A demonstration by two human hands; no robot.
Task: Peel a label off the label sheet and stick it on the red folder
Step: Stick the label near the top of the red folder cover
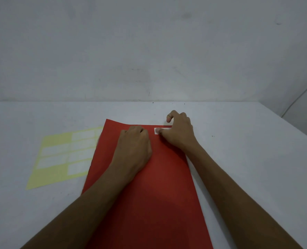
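Grey-white table ran up to a plain grey wall; thin cable hung down the wall at far right

Red folder lay flat mid-table, long axis running away from the camera, far edge slightly angled. Label sheet, pale yellow backing with white rectangles, lay flat to the folder's left; its right edge was touching or just tucked under the folder, couldn't tell which. Several slots on the sheet showed bare yellow

White label sat on the folder near its far right corner, lying along the top edge. Only its left end was visible, the rest hidden under the right hand

Right hand came in from the folder's right edge, fingers curled, thumb tip pressed down on the label's top face. Pressing, not pinching. Index finger was bent and lifted beyond the folder's far edge, above bare table

Left hand rested knuckles-up on the folder just left of the label, fingers curled under in a loose fist, holding nothing visible, apart from the label by a narrow strip of red

Both forearms bare, crossing the folder's near half
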